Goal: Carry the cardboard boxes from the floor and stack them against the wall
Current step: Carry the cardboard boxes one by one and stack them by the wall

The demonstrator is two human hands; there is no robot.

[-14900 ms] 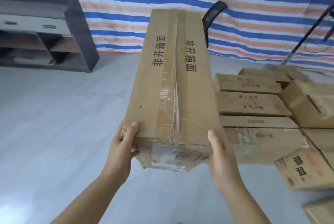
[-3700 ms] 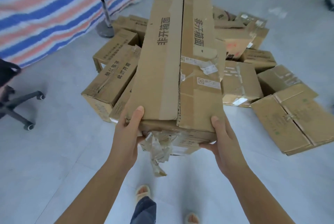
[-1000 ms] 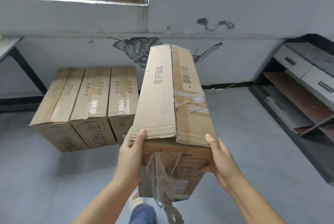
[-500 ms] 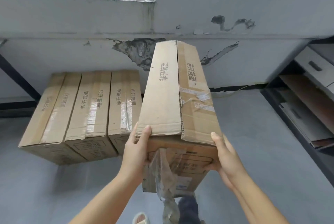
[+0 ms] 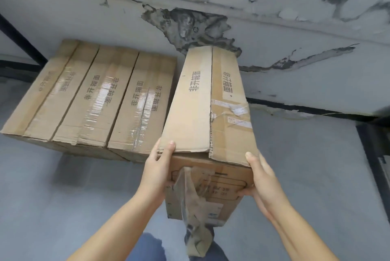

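Head view, both hands [image 5: 157, 168] [image 5: 260, 178] gripping box [image 5: 211, 109]

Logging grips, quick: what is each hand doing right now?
Left hand: holds the box at its near left corner.
Right hand: holds the same box at its near right corner.

carried box [image 5: 211, 113] hiding both hands' fingertips, leftmost stacked box [image 5: 40, 94] blurred, print unreadable
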